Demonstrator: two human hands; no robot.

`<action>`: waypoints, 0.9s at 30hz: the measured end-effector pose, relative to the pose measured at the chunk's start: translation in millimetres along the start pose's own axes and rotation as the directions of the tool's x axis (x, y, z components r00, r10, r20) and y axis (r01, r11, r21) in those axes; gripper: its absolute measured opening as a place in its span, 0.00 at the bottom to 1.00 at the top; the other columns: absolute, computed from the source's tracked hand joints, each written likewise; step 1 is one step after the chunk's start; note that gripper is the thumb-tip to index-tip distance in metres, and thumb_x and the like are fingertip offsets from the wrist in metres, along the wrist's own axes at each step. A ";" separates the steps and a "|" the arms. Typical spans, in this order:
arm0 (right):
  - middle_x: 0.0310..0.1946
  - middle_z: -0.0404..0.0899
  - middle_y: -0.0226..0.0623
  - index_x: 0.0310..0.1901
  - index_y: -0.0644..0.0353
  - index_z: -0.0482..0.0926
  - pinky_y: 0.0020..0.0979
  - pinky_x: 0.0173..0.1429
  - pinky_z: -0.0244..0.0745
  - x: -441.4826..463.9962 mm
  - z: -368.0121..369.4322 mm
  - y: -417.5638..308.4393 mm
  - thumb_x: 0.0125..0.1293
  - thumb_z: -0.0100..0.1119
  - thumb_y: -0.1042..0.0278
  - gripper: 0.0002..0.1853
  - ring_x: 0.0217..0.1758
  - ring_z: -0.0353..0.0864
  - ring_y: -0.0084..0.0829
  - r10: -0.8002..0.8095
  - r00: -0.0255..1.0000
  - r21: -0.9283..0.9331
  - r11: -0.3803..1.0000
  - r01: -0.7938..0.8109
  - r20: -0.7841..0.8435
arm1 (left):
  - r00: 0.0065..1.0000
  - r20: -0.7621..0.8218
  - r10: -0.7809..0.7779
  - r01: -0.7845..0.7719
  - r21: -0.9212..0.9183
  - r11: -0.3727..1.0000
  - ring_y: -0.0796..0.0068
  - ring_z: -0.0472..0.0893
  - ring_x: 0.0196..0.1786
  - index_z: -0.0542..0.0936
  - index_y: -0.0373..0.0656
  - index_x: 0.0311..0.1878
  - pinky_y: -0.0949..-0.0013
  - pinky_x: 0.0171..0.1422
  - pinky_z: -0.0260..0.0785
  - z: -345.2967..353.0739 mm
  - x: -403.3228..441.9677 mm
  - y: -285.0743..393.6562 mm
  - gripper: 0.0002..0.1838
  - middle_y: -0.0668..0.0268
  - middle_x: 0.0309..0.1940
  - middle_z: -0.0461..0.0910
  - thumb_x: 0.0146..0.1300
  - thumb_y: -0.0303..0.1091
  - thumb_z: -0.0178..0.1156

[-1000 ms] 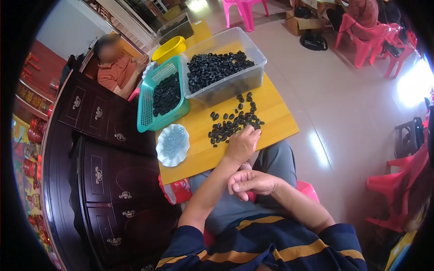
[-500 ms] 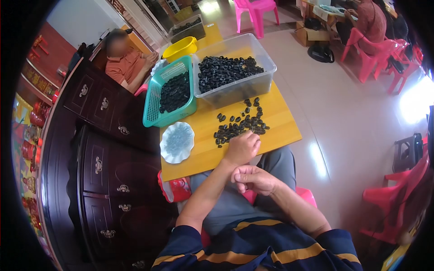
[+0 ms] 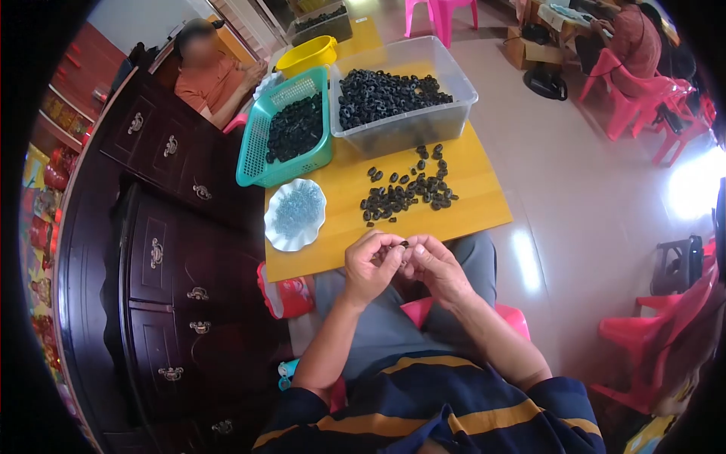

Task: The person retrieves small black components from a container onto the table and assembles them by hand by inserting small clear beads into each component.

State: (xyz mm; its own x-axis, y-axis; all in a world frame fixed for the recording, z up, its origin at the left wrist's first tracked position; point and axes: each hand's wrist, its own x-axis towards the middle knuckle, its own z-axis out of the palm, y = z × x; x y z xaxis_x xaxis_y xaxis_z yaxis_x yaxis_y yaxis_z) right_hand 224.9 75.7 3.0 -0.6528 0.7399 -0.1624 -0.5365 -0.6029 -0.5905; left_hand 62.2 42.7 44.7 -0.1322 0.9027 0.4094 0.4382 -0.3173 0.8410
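My left hand [image 3: 370, 266] and my right hand [image 3: 440, 274] meet in front of the table edge, fingers bent and fingertips together. Between the fingertips shows a small black ring-like piece [image 3: 404, 244], pinched by my left hand. My right thumb and forefinger press together beside it; what they hold is too small to tell. Loose black pieces [image 3: 395, 200] lie scattered on the yellow table [image 3: 340, 246]. At their left stands a white scalloped dish [image 3: 321, 198] of small clear pieces [image 3: 297, 212].
Behind are a teal basket [image 3: 249, 178] and a clear plastic bin [image 3: 408, 130], both holding black pieces, and a yellow basin [image 3: 306, 54]. A dark wooden cabinet [image 3: 166, 227] flanks the left. Another person [image 3: 212, 79] sits beyond it; pink chairs [image 3: 628, 83] stand at the right.
My left hand has drawn back from the scattered pieces to my right hand, with a black piece now at its fingertips. My right hand has turned up to meet it. The view has shifted slightly.
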 end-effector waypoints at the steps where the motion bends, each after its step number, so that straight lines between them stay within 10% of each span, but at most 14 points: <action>1: 0.41 0.80 0.26 0.54 0.56 0.76 0.21 0.50 0.77 -0.7 0.7 -0.1 0.77 0.58 0.60 0.12 0.40 0.79 0.16 -0.004 1.000 0.000 1.000 0.004 0.017 | 1.000 0.015 0.011 -0.011 0.001 1.000 0.83 0.79 0.29 0.83 0.35 0.40 0.77 0.33 0.71 3.0 -2.0 4.1 0.04 0.68 0.31 0.80 0.63 0.22 0.65; 7: 0.38 0.79 0.26 0.50 0.57 0.77 0.22 0.49 0.77 1.4 -4.3 6.5 0.77 0.58 0.60 0.10 0.40 0.79 0.18 -0.031 0.999 0.007 1.000 0.031 0.042 | 0.998 0.012 0.068 -0.068 0.048 0.997 0.78 0.83 0.31 0.84 0.35 0.43 0.75 0.34 0.74 7.5 -11.8 7.6 0.06 0.65 0.34 0.82 0.64 0.20 0.63; 15: 0.38 0.84 0.31 0.48 0.60 0.78 0.22 0.46 0.78 2.3 -4.8 10.9 0.76 0.59 0.65 0.08 0.37 0.81 0.19 -0.048 0.999 -0.142 0.989 0.047 -0.001 | 0.956 -0.085 -0.282 0.253 -0.256 0.933 0.84 0.82 0.37 0.82 0.33 0.45 0.80 0.41 0.74 -10.0 -26.2 -3.2 0.04 0.66 0.37 0.84 0.70 0.21 0.60; 27: 0.41 0.85 0.32 0.54 0.66 0.79 0.19 0.48 0.76 -0.1 1.2 11.3 0.77 0.56 0.71 0.11 0.40 0.79 0.17 -0.120 0.992 -0.271 0.955 0.122 0.023 | 0.995 -0.022 -0.094 0.093 -0.047 0.995 0.77 0.84 0.34 0.85 0.33 0.42 0.75 0.41 0.76 -16.5 -15.8 9.4 0.04 0.63 0.34 0.84 0.64 0.20 0.66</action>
State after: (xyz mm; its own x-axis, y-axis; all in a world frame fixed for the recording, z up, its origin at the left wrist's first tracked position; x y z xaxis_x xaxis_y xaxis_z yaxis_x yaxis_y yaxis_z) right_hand 218.3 68.5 -2.6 -0.5959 0.7999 -0.0718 -0.4467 -0.4044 -0.7980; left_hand 53.7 20.7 52.0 -0.1927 0.9219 0.3361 0.3816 -0.2452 0.8912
